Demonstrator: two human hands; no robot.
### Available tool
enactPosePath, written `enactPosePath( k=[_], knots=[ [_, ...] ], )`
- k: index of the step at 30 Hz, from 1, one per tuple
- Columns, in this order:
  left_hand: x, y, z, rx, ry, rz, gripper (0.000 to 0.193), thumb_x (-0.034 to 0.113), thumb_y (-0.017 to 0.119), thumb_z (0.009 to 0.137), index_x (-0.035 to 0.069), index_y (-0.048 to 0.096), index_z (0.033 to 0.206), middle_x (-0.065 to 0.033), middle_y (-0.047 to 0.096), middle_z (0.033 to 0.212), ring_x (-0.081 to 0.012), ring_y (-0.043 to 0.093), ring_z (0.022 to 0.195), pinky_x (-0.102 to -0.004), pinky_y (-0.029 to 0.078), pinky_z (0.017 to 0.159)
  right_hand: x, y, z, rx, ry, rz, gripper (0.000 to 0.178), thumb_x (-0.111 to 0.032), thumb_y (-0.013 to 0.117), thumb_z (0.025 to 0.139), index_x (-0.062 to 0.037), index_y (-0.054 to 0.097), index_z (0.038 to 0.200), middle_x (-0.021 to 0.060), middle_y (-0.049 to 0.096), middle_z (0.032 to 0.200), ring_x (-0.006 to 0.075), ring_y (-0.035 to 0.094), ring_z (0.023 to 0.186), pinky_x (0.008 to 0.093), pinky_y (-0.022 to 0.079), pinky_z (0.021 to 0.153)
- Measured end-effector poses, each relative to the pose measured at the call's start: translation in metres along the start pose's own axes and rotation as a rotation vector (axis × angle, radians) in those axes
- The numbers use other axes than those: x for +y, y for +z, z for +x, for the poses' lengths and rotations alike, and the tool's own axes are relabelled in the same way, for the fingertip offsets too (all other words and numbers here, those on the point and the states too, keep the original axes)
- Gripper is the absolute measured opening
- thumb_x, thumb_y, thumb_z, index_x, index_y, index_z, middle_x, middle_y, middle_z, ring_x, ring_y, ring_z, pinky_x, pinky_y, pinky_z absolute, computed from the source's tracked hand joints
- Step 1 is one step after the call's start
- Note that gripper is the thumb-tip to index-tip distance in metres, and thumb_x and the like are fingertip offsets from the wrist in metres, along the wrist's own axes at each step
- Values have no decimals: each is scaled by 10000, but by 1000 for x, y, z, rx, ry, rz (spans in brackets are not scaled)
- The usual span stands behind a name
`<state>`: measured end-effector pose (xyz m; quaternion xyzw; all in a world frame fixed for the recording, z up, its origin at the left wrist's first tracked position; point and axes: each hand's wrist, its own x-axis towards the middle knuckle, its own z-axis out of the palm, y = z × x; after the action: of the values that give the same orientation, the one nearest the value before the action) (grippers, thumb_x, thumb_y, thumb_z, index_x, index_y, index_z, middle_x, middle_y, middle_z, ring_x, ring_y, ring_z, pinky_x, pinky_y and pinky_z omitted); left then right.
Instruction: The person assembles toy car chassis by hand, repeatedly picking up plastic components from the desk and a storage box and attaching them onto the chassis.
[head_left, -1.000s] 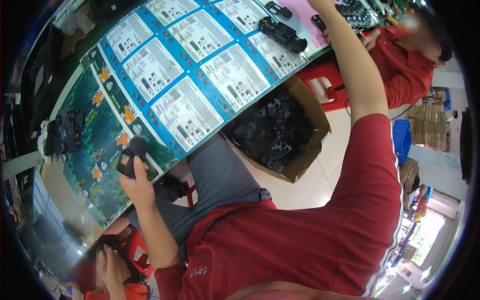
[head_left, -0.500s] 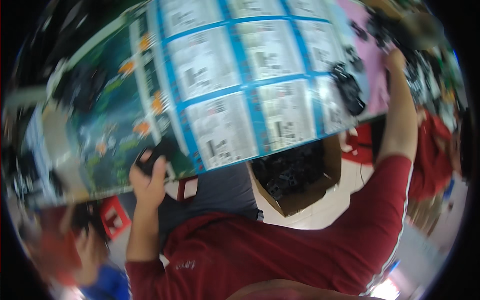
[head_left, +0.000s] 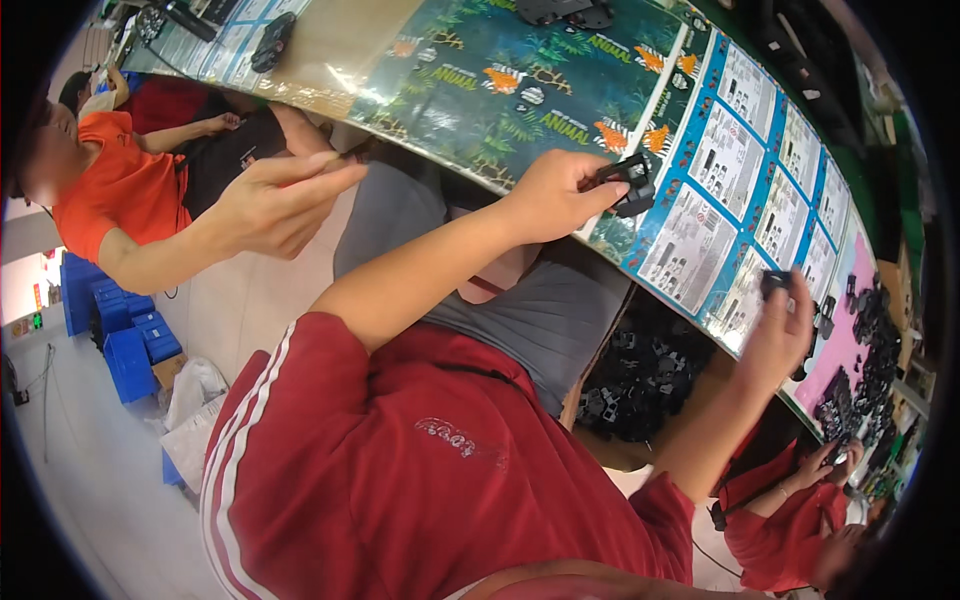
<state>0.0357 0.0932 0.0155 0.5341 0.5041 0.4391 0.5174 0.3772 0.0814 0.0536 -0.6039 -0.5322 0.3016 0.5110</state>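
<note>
Two-handed by near edge of counter (head_left: 340,60): grasping black plastic part (head_left: 634,188) in left hand (head_left: 562,197), pinching small black piece (head_left: 775,282) in right hand (head_left: 777,342), likely for fingertip control.

the left piece (head_left: 632,188) and right piece (head_left: 775,283) are over the tabletop (head_left: 345,45); a pile (head_left: 872,345) lies farther right, a box (head_left: 612,452) below the near edge.

Green sheet (head_left: 530,112) on my counter (head_left: 345,40): one word in yellow-green capitals (head_left: 565,128), repeated among orange striped animals (head_left: 503,80).
Blue sheet (head_left: 739,237) beside it: small print on its white panels (head_left: 690,255), too fine for me to read.
My shirt (head_left: 500,480): pale lettering (head_left: 445,437) on the chest; I cannot make it out.
Co-worker's dark clothing (head_left: 222,152): a small pale print (head_left: 249,158), illegible to me.
</note>
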Motion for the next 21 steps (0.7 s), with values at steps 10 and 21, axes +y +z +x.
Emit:
enactPosePath(
  k=[10, 21],
  knots=[
    [14, -54, -97, -193, -18, -96, 189, 184, 678, 950, 5, 687, 892, -29, 626, 662, -82, 534, 590, -288, 438, 548, -90, 161, -105, -542, -202, 307, 290, 72, 688, 902, -15, 584, 1158, 65, 539, 1115, 151, 535, 988, 265, 440, 897],
    [-17, -135, -150, -150, 78, -189, 128, 134, 663, 923, 6, 661, 937, -41, 605, 700, -110, 518, 629, -304, 432, 595, -125, 231, -139, -842, -53, 311, 302, 2, 774, 866, -3, 628, 1130, 29, 599, 1015, 134, 566, 962, 281, 461, 887]
  ],
)
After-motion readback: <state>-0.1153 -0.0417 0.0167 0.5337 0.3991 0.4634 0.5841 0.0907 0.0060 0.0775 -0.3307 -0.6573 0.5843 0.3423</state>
